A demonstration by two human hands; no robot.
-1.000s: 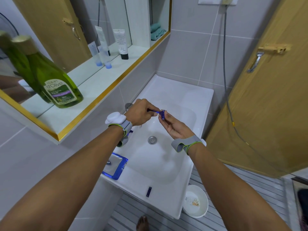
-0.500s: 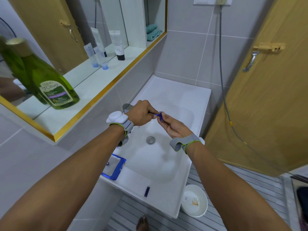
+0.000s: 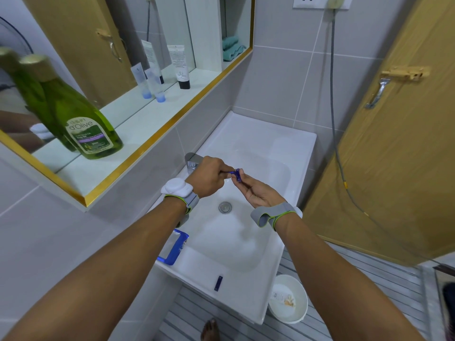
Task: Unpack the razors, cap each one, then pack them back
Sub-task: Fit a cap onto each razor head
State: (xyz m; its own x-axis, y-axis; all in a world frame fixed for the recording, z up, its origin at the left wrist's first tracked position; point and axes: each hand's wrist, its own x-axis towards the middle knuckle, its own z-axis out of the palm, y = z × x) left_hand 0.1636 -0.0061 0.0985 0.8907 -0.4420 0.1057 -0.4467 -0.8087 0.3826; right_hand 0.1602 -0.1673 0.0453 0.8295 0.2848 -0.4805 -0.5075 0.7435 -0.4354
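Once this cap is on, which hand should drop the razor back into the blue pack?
Left, probably. The left hand already holds the razor by its handle, and the blue pack lies on the left rim of the sink, under that forearm. The right hand only pinches the cap.

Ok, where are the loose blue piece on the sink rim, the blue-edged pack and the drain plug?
loose blue piece [image 3: 218, 283], head view, middle of its length.
blue-edged pack [image 3: 179, 243], head view, its blue border.
drain plug [image 3: 225, 207], head view, centre of the metal disc.
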